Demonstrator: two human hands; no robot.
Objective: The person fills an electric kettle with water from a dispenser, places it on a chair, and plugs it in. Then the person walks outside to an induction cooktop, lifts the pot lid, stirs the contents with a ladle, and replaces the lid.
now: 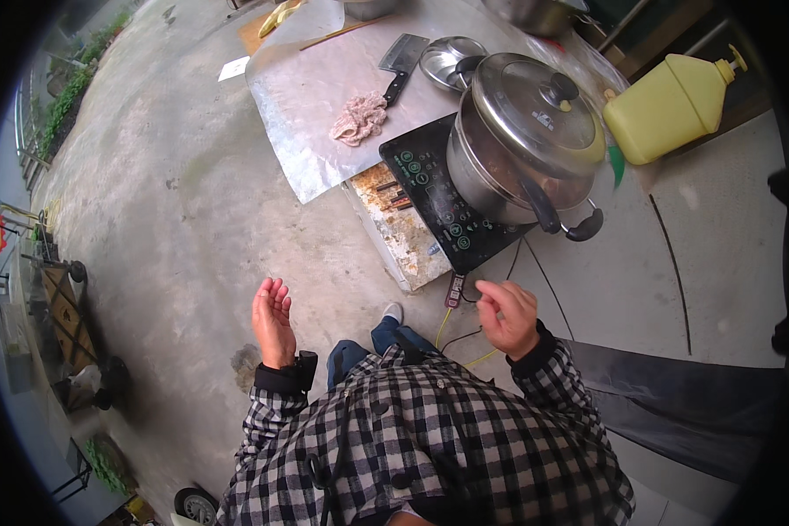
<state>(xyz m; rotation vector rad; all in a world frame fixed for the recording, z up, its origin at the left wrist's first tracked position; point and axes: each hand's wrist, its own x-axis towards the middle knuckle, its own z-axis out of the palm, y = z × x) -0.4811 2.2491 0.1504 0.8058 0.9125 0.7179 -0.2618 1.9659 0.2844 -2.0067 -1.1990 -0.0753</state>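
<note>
My left hand [275, 323] is raised over the concrete floor, empty, its fingers loosely curved. My right hand [509, 319] also holds nothing; its fingers are bent, with a gap between index finger and thumb. It is near the front corner of a black induction cooker [427, 177], apart from it. On the cooker stands a stainless steel pot [480, 177] with black side handles. A steel lid [526, 98] with a black knob lies askew across it, leaving the near part uncovered. A black utensil handle [540, 205] sticks out over the pot's near rim.
Plastic sheeting [296, 125] bears a crumpled pink cloth [361, 118], a cleaver [404, 56] and a steel dish [444, 69]. A yellow pump jug [670, 112] is beyond the pot. A power strip [455, 290] and cords hang below the cooker. A cart [69, 315] stands far left.
</note>
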